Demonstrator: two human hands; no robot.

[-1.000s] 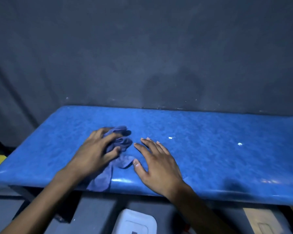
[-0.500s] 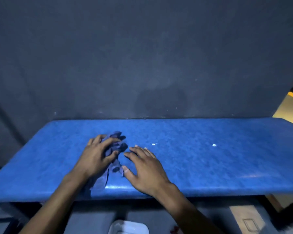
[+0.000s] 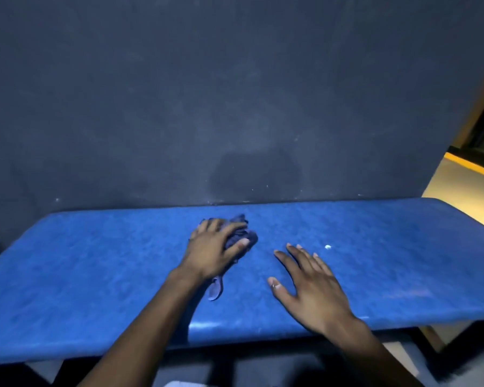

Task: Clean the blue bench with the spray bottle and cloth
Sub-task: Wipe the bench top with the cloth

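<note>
Two bare hands work over the long, glossy blue bench (image 3: 389, 263), and we see no spray bottle anywhere in this view. We judge the main risk to be a wipe that skips dirt: our left hand (image 3: 213, 254) closes its fingers and thumb around the crumpled dark blue cloth (image 3: 242, 236), bunching it into a wad, so only a small patch of fabric meets the surface and a loose tail trails back beside the wrist. That tail could drag grit across the top. A small white speck (image 3: 327, 246) sits just beyond the fingertips of our right hand (image 3: 309, 286), and a pass that stops short would leave it there. The right hand lies spread and flat, palm down, holding nothing. The cloth rests on the bench top toward the back wall, under the left hand and apart from the right.
</note>
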